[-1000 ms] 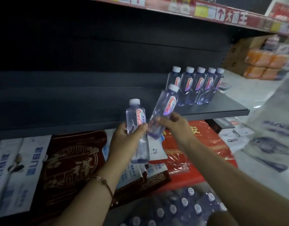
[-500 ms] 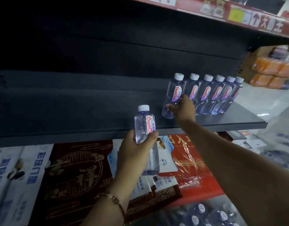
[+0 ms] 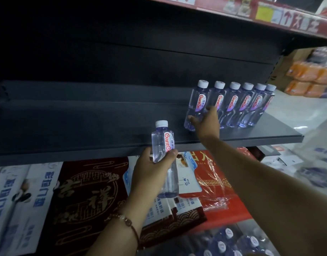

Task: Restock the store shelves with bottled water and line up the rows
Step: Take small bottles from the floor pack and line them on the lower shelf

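Since a second ago the right hand (image 3: 207,124) has carried its bottle up from mid-air and stood it on the dark shelf (image 3: 251,133), so the row (image 3: 238,106) at two o'clock now counts six where it counted five. The newest bottle (image 3: 196,106) stands upright at the row's left end, just beside its neighbour, and the right hand still wraps its lower half, fingers curled round it. The left hand (image 3: 151,172) has barely shifted; it keeps its grasp on a second bottle (image 3: 163,154) at centre, upright, below and in front of the shelf's front lip.

The shelf is flat matt metal, charcoal grey, with a thin straight edge; its left two thirds lie bare. Above, at one o'clock, runs a red price strip (image 3: 269,17). Under the shelf lie glossy gift boxes (image 3: 88,196), maroon with gold script, and a red one in crinkled plastic wrap. The bottles are clear, slim and ribbed, violet-tinted, with white screw caps and red-lettered oval labels. At five o'clock a shrink-wrapped pack of bottles (image 3: 232,242) shows white caps. A pale floor (image 3: 292,111) and orange packs (image 3: 310,78) sit at three o'clock. A beaded cord bracelet (image 3: 127,221) circles the left wrist.
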Demonstrator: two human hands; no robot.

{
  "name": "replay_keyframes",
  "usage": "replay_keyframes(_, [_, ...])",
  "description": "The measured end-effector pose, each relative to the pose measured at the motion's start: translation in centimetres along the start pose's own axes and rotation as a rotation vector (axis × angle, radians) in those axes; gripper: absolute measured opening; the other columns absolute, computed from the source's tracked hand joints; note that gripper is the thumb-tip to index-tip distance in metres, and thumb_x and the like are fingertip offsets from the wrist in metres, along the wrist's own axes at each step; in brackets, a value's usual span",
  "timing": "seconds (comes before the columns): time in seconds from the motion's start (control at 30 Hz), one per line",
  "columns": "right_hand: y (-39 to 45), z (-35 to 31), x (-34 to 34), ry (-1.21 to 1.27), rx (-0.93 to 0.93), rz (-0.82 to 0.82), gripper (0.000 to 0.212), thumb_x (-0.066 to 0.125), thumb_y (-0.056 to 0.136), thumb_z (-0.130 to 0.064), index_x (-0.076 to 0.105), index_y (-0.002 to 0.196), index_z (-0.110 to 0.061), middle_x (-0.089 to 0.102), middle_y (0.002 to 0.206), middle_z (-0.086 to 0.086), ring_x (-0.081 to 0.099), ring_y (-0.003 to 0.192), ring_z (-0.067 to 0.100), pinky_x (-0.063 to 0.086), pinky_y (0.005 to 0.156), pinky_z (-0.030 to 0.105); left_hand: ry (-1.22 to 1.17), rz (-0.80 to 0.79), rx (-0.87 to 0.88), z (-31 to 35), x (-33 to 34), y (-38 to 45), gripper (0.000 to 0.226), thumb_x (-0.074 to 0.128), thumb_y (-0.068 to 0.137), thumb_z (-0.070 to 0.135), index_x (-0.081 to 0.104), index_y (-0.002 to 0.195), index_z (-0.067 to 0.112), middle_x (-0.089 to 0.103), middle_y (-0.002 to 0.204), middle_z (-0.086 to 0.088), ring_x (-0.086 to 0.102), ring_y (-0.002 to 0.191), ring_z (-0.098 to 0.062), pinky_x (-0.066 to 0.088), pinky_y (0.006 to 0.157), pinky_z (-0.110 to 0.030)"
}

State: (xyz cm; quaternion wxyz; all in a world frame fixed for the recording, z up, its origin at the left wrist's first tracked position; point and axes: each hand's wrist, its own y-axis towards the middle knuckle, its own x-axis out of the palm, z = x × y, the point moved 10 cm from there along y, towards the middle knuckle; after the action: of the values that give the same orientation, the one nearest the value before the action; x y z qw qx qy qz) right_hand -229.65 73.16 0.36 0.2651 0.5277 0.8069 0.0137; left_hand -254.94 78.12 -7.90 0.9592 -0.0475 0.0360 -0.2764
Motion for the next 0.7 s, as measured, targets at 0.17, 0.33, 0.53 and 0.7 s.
replay_keyframes(0.17, [-7.4,0.2,0.3,0.145,0.058,-0.192,0.046,0.068,0.091,-0.041,0.047,0.129,-0.023,0.059,0.114,-0.009,0.059,0.107,0.01,0.05,0.096,0.033,-0.01,0.002,-0.013,0.0,-0.1,-0.4,0.049,0.074,0.063,0.067,0.069,0.099,0.034,0.076,0.087,0.012,0.075,0.08,-0.011,0.059,0.081,-0.04])
replay_keyframes(0.33, [-19.6,1.5,1.8,0.351,0.208,-0.661,0.035,0.062,0.091,-0.05,0.055,0.122,-0.035,0.066,0.115,-0.011,0.068,0.105,0.01,0.055,0.091,0.031,0.024,0.003,-0.017,0.1,0.1,-1.2,0.042,0.078,0.07,0.06,0.07,0.1,0.032,0.077,0.09,0.007,0.075,0.079,-0.012,0.06,0.077,-0.038])
replay_keyframes(0.53, [-22.7,3.4,-0.2,0.347,0.214,-0.657,0.034,0.079,0.083,-0.027,0.063,0.11,-0.04,0.067,0.111,-0.001,0.074,0.094,0.025,0.057,0.093,0.045,0.102,-0.089,-0.02,-0.5,2.4,-3.9,0.04,0.078,0.078,0.052,0.069,0.108,0.028,0.079,0.092,0.007,0.077,0.081,-0.013,0.061,0.084,-0.044])
replay_keyframes(0.7, [-23.2,4.2,-2.2,0.295,0.205,-0.663,0.029,0.078,0.083,-0.013,0.066,0.109,-0.012,0.069,0.098,0.005,0.075,0.082,0.026,0.062,0.077,0.039,0.209,-0.175,0.056,-0.3,4.1,-6.5,0.054,0.075,0.075,0.061,0.064,0.12,0.032,0.077,0.103,0.008,0.076,0.089,-0.01,0.061,0.086,-0.043])
